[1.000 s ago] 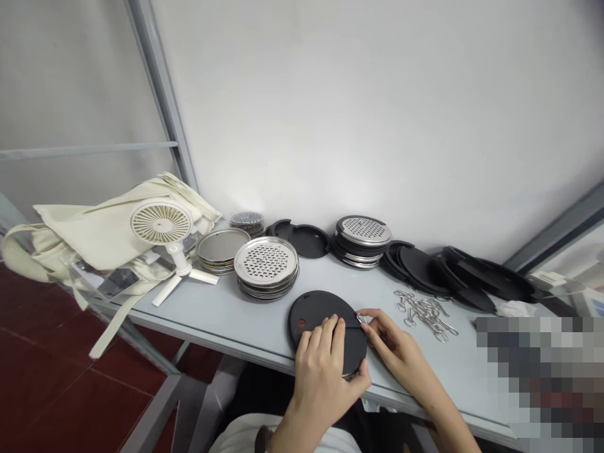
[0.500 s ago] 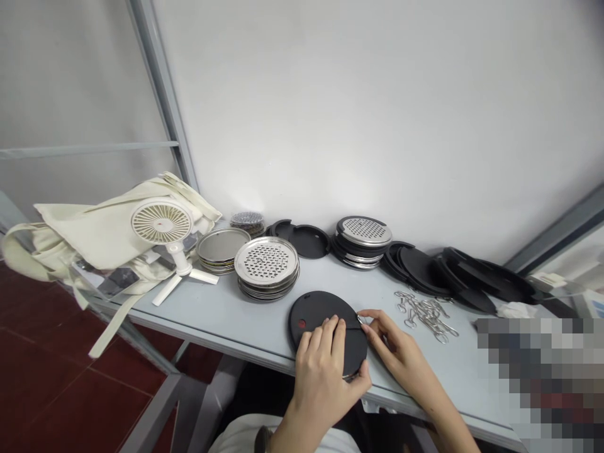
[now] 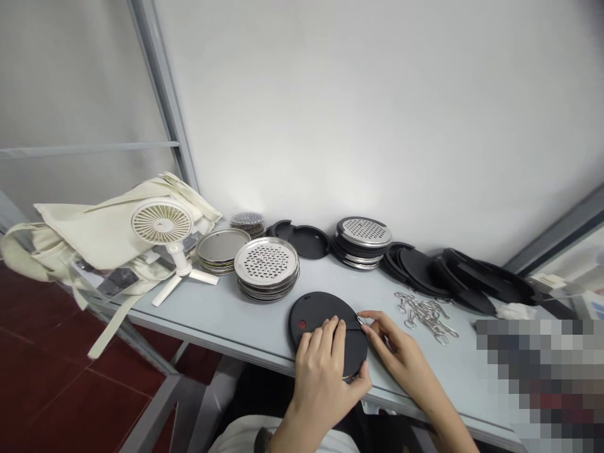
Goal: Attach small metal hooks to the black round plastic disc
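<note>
A round black plastic grater holder [image 3: 311, 307] with a small red spot lies near the table's front edge. Across its top rests my left hand [image 3: 325, 358], fingers together and the thumb gripping the near right rim, where a thin metal edge shows. At the holder's right edge, my right hand [image 3: 389, 343] pinches a small metal hook [image 3: 360, 320] between thumb and forefinger; the fingers hide most of it. Right of that hand lies a loose pile of metal hooks [image 3: 427, 314]. Beyond the holder stands a stack of round metal grater plates [image 3: 265, 261].
Plain metal discs [image 3: 223, 244] are stacked at the left, beside a white fan [image 3: 162, 221] and a cream bag [image 3: 104, 226]. Against the wall stand a stack of graters in black holders [image 3: 364, 231] and several black holders [image 3: 419, 270]. A blurred patch covers the lower right.
</note>
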A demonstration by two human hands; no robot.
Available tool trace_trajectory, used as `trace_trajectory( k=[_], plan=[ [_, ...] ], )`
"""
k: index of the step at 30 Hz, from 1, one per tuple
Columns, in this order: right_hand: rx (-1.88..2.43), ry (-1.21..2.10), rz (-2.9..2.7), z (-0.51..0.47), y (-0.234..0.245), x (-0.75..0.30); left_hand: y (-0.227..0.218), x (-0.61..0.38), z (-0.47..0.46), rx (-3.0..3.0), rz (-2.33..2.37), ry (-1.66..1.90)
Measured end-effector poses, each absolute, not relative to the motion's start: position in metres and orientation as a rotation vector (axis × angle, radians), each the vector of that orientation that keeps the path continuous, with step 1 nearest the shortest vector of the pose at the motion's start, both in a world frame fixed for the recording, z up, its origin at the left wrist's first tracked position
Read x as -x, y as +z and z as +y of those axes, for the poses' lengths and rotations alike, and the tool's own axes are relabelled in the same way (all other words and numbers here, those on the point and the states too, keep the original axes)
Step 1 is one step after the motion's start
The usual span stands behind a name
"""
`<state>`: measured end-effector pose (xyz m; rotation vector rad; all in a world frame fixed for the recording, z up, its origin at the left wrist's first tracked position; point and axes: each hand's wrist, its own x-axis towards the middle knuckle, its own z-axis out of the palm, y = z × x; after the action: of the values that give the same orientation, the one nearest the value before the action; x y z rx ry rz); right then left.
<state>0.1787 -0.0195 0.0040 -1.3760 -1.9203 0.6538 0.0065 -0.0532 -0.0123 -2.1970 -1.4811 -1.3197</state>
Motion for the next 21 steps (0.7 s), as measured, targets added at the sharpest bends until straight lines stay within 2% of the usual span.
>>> trace_trajectory(
  k=[21],
  plan=[
    [1.380, 0.731, -1.807, -0.0169, 0.0029, -0.1798, -0.0137, -0.0063, -0.0528, 2.213, -1.487, -1.298]
  ],
)
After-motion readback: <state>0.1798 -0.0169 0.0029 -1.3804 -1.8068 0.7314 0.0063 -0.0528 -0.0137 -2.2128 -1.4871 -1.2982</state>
